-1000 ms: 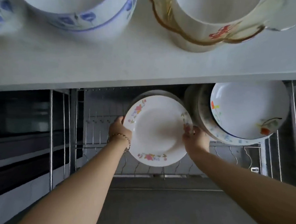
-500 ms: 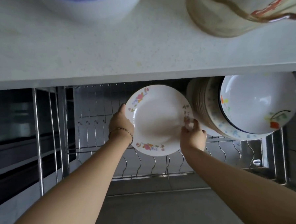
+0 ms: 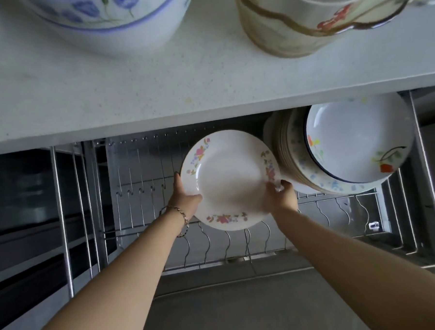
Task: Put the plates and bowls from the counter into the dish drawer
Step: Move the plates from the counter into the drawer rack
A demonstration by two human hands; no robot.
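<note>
Left hand: the left hand grips the left edge of the round white plate with a pink-and-purple flower border, thumb on the face and fingers curled round behind.
Right hand: the right hand pinches the plate's lower right edge, thumb on the flowered rim, the other fingers behind it.
Plate: held between the two hands, on edge with its face towards the camera. Its lower rim overlaps the front wire of the rack, but whether it touches a wire cannot be told.
Drawer: the pulled-out steel-wire dish drawer lies below and around both hands. Bare wire prongs stand to the left of the left hand, and wavy wire dividers run along the front rail just under the wrists.
Racked dishes: just right of the right hand stands a row of white plates on edge. The front one is a deep white dish with an orange flower and a dark rim, and the held plate's right edge is very close to this row.
Surface: the pale speckled stone surface overhangs the drawer, beyond the hands.
On the surface: a white bowl with blue flowers beyond the left hand and a cream bowl with a wavy brown rim beyond the right – the cream one has more dishes nested inside it.
Wrist: a thin chain bracelet circles the left wrist.
</note>
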